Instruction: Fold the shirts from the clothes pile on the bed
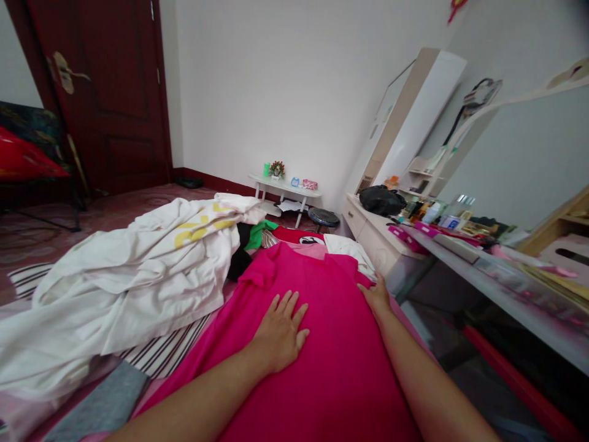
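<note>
A bright pink shirt (331, 344) lies spread flat on the bed in front of me. My left hand (280, 331) rests palm down on its middle, fingers stretched out and slightly apart. My right hand (377, 298) lies on the shirt's right edge near the shoulder, fingers flat and pointing away from me. Neither hand holds anything. Beyond the pink shirt lie more clothes, among them a red garment (299, 235) and a green one (257, 233).
A crumpled white garment with yellow print (151, 264) covers the bed's left side over a striped sheet (156, 356). A cluttered dresser (460, 245) stands close on the right. A small white table (285, 187) and a dark red door (110, 92) are farther back.
</note>
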The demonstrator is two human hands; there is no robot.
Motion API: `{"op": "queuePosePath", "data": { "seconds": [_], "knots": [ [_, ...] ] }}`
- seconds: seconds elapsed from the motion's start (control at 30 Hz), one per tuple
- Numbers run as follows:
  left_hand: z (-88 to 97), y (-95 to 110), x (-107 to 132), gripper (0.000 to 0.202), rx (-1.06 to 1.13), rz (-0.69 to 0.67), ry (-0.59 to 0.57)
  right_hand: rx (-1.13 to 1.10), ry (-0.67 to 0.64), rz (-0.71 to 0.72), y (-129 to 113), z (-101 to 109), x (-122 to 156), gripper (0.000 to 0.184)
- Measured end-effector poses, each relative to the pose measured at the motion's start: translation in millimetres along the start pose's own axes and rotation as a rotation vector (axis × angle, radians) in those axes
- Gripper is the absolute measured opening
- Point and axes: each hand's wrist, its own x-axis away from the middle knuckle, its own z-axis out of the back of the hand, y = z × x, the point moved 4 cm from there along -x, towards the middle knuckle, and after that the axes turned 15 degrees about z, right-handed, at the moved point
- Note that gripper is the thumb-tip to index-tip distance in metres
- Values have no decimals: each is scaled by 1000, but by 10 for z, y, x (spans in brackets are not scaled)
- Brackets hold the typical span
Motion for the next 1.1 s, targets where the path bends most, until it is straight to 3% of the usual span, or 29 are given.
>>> {"op": "queuePosePath", "data": {
  "seconds": [0.1, 0.23, 0.33, 0.4, 0.53, 0.63, 0.73, 0.9, 1.03, 1.1],
  "knots": [
    [7, 5, 2, 57, 8, 7, -11, 139, 20, 42, -64, 118, -52, 29],
    [13, 17, 5, 57, 10, 12, -27, 363, 78, 60, -104, 398, 44, 27],
    [14, 19, 1, 58, 13, 16, -35, 469, 83, 128, -250, 428, 107, 30],
    [15, 17, -4, 58, 19, 13, -37, 501, 8, 247, -449, 280, 98, 35],
    [22, 8, -11, 58, 27, 13, -36, 395, -380, 472, -883, -349, 42, 31],
    [27, 3, -12, 59, 32, 19, -44, 346, -566, 500, -1061, -804, 11, 23],
    [25, 4, -12, 59, 36, 26, -56, 382, -643, 431, -1098, -1100, -16, 45],
    [44, 12, 2, 58, 50, 28, -48, 446, -758, 293, -1173, -1290, 103, 64],
    [99, 13, 22, 58, 83, 19, -41, 419, -829, 302, -1369, -1231, 442, 64],
    [130, 12, 32, 57, 97, 17, -27, 347, -800, 354, -1480, -1139, 617, 59]
  ]
}}
